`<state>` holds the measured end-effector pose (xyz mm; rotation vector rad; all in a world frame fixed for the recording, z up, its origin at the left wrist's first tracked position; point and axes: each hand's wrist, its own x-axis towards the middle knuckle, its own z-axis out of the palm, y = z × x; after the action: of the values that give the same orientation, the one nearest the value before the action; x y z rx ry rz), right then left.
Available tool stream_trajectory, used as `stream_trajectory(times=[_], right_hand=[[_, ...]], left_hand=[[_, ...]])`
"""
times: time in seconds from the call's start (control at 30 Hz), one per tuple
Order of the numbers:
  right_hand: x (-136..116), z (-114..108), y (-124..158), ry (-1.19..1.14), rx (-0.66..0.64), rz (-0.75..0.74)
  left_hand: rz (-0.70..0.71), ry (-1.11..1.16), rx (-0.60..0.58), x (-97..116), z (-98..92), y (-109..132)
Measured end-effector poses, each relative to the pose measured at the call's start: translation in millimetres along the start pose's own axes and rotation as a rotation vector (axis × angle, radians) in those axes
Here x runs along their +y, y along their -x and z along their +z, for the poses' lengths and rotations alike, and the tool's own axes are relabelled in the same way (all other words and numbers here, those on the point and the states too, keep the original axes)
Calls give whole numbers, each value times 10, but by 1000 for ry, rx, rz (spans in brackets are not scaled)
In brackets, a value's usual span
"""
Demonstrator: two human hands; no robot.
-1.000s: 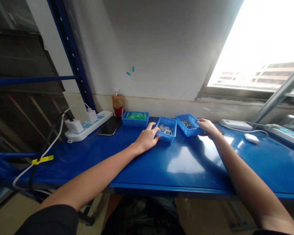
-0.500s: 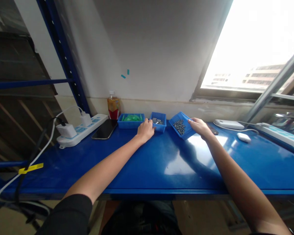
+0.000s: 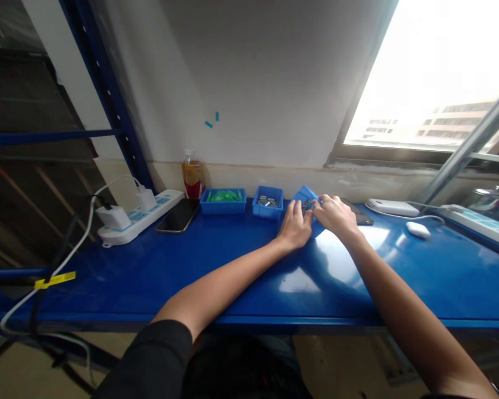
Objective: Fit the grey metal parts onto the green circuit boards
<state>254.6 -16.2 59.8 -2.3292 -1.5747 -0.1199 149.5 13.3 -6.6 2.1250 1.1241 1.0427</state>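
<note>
In the head view, a blue plastic bin [image 3: 305,193] of small dark screws [image 3: 306,205] stands turned at an angle, partly hidden by both hands. My left hand [image 3: 295,226] grips its left side, fingers over the rim. Closed on the bin's right edge is my right hand [image 3: 336,216]. Just left of them sits a second blue bin [image 3: 268,212] with short grey metal pieces [image 3: 268,201] in it. Further left, a wider blue bin [image 3: 223,208] holds green pieces [image 3: 224,195].
A drink bottle [image 3: 193,177], a phone [image 3: 178,216] and a power strip [image 3: 127,231] with chargers are at the left. To the right lie a dark phone [image 3: 360,215], a white power bank [image 3: 393,208], a small white case [image 3: 418,229] and another power strip [image 3: 482,226].
My left hand has left the middle bin and moved right onto the screw bin. My right hand keeps hold of that bin, now turned differently. The middle bin has straightened slightly.
</note>
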Motion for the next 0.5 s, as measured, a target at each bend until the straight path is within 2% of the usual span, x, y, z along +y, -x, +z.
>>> stream_trajectory(times=[0.1,0.17,0.37,0.5], right_hand=[[-33,-23,47,21,-4,-23],[-62,-35,85,19,-11,-46],[-170,-45,196,25,13,-89],[-225,-29,246,30,26,-108]], left_hand=[[-179,121,82,-10,165,-260],[-231,159,79,-46,196,-356],[-253,175,27,-155,147,-362],[-192,131,2,-214,133,-363]])
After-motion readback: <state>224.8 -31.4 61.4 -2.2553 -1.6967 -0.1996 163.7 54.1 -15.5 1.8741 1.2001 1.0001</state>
